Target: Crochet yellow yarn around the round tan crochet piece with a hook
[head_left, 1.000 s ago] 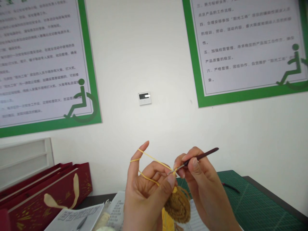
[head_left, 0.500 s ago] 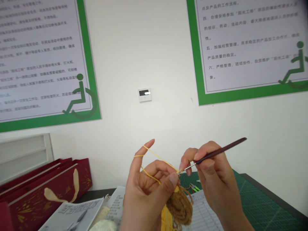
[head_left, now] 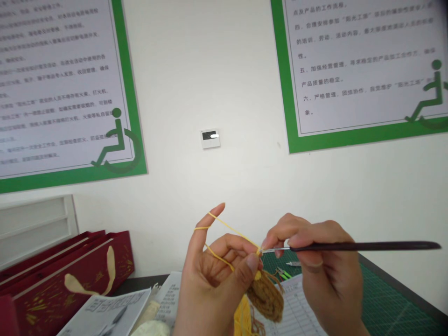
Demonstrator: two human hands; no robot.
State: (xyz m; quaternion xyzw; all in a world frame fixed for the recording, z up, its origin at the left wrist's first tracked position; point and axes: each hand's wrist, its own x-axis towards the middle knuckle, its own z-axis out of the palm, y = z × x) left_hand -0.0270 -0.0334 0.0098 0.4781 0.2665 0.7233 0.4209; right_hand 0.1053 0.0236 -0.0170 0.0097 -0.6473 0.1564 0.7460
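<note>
My left hand [head_left: 220, 275] pinches the top edge of a brown crochet piece [head_left: 266, 296] between thumb and fingers. Yellow yarn [head_left: 234, 228] wraps round its raised index finger and runs taut to the stitches. More yellow strands [head_left: 242, 317] hang below the piece. In my right hand [head_left: 325, 266] is a crochet hook with a dark handle [head_left: 371, 246], held nearly level. Its thin metal shaft reaches the yellow loop by my left thumb, and the tip is hard to make out there.
Dark red gift bags [head_left: 84, 284] stand at the left beside a printed booklet [head_left: 108, 312]. Beneath my hands lie a lined paper sheet [head_left: 297, 303] and a green cutting mat [head_left: 378, 298]. Green-handled tools [head_left: 283, 274] rest behind the work. Green-framed posters [head_left: 290, 93] hang on the wall.
The crochet hook has swung from slanting upward to nearly level, its handle end moving right and down. My right hand has turned with it. The brown piece has tilted slightly; my left hand is almost still.
</note>
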